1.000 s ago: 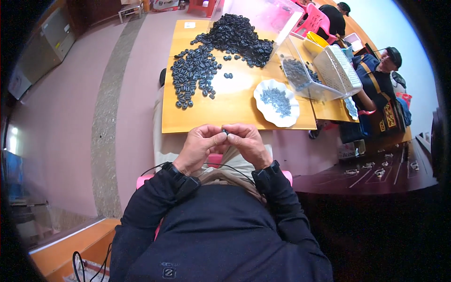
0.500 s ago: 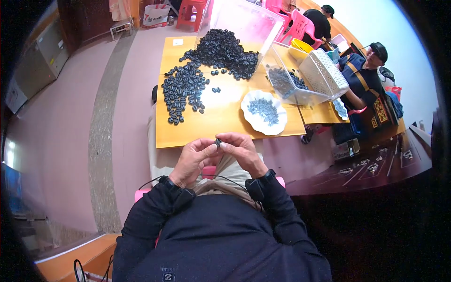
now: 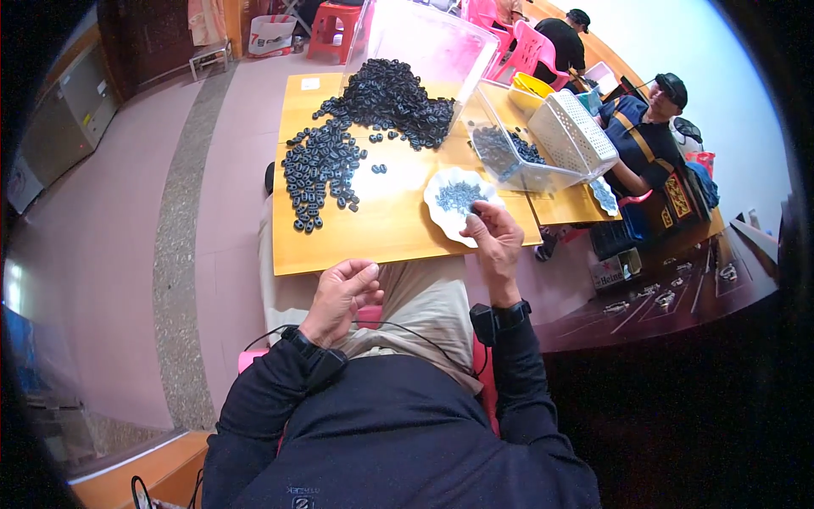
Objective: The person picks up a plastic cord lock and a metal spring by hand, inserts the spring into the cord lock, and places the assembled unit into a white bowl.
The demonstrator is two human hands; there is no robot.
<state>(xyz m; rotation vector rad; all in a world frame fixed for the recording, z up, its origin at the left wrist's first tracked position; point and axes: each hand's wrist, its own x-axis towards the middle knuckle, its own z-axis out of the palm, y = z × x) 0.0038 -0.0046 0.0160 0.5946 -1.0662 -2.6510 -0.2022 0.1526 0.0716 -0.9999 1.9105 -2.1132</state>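
My right hand point(image 3: 498, 242) is over the near right rim of a white scalloped plate point(image 3: 437, 219). Its thumb and fingers pinch a small black oval piece point(image 3: 472, 218), partly hidden by the fingertips. On the plate lie many small blue-grey slivers point(image 3: 458, 196). Close to the table's front edge, above my lap, my left hand point(image 3: 343, 297) has its thumb closed against curled fingers; whatever may be between them is hidden. Beyond it on the table spread loose black oval pieces with holes point(image 3: 318, 170), backed by a larger heap point(image 3: 390, 102).
A clear plastic bin point(image 3: 543, 176) with black pieces stands at the right, with a white perforated basket point(image 3: 572, 136) against it and a yellow bowl point(image 3: 530, 89) behind. Another clear bin point(image 3: 424, 38) lies tipped behind the heap. A co-worker point(image 3: 649, 136) sits at the right.
My hands have parted. The right one has moved right to the plate with the small black piece; the left has stayed near my lap. The view has shifted slightly.
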